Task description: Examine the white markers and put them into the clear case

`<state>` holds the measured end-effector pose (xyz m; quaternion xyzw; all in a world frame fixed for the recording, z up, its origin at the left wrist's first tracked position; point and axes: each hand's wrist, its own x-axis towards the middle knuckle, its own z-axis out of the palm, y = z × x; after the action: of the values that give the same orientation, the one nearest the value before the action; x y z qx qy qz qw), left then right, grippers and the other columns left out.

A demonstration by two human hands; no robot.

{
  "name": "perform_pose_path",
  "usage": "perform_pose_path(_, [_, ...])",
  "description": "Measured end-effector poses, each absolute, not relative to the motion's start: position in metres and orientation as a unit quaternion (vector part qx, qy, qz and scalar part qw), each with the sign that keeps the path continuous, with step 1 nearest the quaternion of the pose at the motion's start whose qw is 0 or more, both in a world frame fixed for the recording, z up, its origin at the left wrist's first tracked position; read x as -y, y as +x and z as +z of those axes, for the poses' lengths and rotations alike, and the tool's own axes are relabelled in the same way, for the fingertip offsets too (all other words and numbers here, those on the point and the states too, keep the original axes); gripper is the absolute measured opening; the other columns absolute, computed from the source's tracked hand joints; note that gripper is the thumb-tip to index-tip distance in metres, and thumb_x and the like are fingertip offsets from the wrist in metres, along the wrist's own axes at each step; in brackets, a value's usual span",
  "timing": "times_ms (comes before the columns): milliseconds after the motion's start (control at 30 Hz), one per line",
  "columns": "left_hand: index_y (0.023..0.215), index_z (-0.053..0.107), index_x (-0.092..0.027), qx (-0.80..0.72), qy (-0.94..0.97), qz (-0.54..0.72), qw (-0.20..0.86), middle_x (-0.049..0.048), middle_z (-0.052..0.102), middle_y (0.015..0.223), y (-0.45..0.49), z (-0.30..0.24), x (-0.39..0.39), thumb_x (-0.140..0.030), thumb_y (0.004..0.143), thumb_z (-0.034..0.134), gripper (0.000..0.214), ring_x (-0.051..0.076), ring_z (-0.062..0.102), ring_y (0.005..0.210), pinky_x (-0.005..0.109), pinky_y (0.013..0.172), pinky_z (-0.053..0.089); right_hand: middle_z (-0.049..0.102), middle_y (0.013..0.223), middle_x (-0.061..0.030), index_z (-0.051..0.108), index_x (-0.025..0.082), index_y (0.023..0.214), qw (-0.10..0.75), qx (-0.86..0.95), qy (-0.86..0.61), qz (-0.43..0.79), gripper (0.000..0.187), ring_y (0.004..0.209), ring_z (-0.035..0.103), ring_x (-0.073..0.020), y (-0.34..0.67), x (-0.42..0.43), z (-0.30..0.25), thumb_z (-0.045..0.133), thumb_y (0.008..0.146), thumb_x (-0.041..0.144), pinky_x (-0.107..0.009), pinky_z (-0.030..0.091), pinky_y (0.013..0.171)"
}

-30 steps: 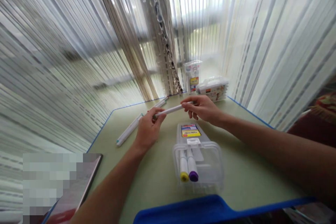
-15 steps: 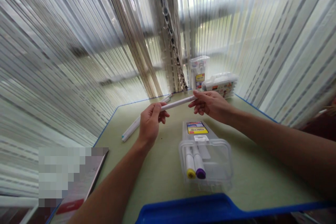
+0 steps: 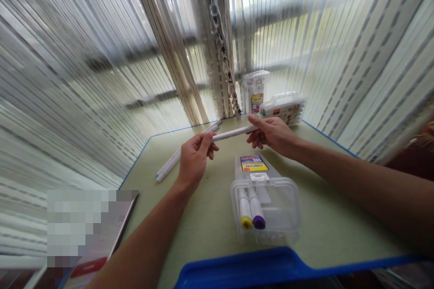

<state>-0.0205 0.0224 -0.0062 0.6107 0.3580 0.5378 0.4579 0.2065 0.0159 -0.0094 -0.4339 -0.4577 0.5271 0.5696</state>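
Note:
A white marker pen [image 3: 232, 134] is held level above the table between both hands. My left hand [image 3: 196, 153] grips its left end, fingers closed. My right hand [image 3: 271, 131] pinches the other end between thumb and fingers, so that tip is hidden. Below the hands lies a clear plastic case [image 3: 291, 207] with its open end toward me; a yellow-ended marker [image 3: 244, 210] and a purple-ended marker [image 3: 257, 207] rest inside side by side. Behind my left hand, white markers [image 3: 168, 166] lie on the table, partly covered by the hand.
At the back of the green table [image 3: 203, 235] stand an upright clear case [image 3: 256, 90] and a wider clear box [image 3: 285, 106]. A string curtain [image 3: 101, 76] hangs around the table. Blue trim [image 3: 237, 266] lines the near edge. A flat glossy object [image 3: 115, 226] lies at the left.
The held marker has turned slightly nearer level, and its right part shows a little more. Both hands keep their grip; the view has shifted slightly.

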Motion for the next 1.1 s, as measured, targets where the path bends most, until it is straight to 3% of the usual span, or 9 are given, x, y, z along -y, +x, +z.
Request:
perform_pose_path(100, [0.087,0.075,-0.013,-0.375,0.605,0.537,0.453,0.0007,0.066,0.061,-0.0217,-0.008,-0.0248,-0.055,0.079,0.075,0.043,0.008,0.05,0.046,0.021,0.046,0.04,0.073,0.065,-0.0083,0.073,0.012,0.074,0.575,0.467,-0.403,0.537,0.044,0.045,0.062,-0.0112,0.2059,-0.015,-0.008,0.092,0.061,0.049,-0.02,0.044,0.038])
perform_pose_path(233, [0.084,0.073,-0.013,-0.394,0.582,0.544,0.458,-0.0009,0.062,0.055,-0.0229,-0.0103,-0.0274,-0.061,0.078,0.073,0.048,0.008,0.048,0.042,0.021,0.043,0.037,0.074,0.07,-0.0053,0.075,0.014,0.085,0.578,0.487,-0.375,0.537,0.038,0.051,0.063,-0.0099,0.2049,-0.0134,-0.0073,0.093,0.062,0.037,-0.02,0.046,0.044])
perform_pose_path(533, [0.098,0.073,-0.014,-0.375,0.619,0.535,0.436,-0.0004,0.067,0.07,-0.0218,-0.0082,-0.0244,-0.038,0.078,0.078,0.031,0.006,0.052,0.048,0.02,0.047,0.043,0.075,0.071,-0.0077,0.073,0.013,0.077,0.572,0.483,-0.374,0.548,0.033,0.053,0.066,-0.0124,0.2058,-0.0147,-0.0079,0.092,0.063,0.037,-0.021,0.048,0.045])
perform_pose_path(767, [0.095,0.074,-0.014,-0.37,0.639,0.514,0.437,-0.0019,0.062,0.063,-0.0194,-0.0073,-0.0201,-0.038,0.081,0.076,0.029,0.007,0.052,0.047,0.021,0.047,0.042,0.073,0.068,-0.0057,0.077,0.013,0.086,0.559,0.51,-0.372,0.538,0.032,0.05,0.064,-0.0109,0.2057,-0.012,-0.0074,0.091,0.066,0.032,-0.021,0.048,0.045])
perform_pose_path(1100, [0.096,0.071,-0.012,-0.335,0.59,0.535,0.504,0.0017,0.066,0.07,-0.0173,-0.0057,-0.0215,-0.034,0.088,0.064,0.024,0.008,0.055,0.048,0.021,0.046,0.043,0.076,0.072,-0.0105,0.077,0.012,0.081,0.558,0.476,-0.357,0.579,0.032,0.051,0.068,-0.014,0.2059,-0.0127,-0.0054,0.091,0.066,0.036,-0.02,0.05,0.043])
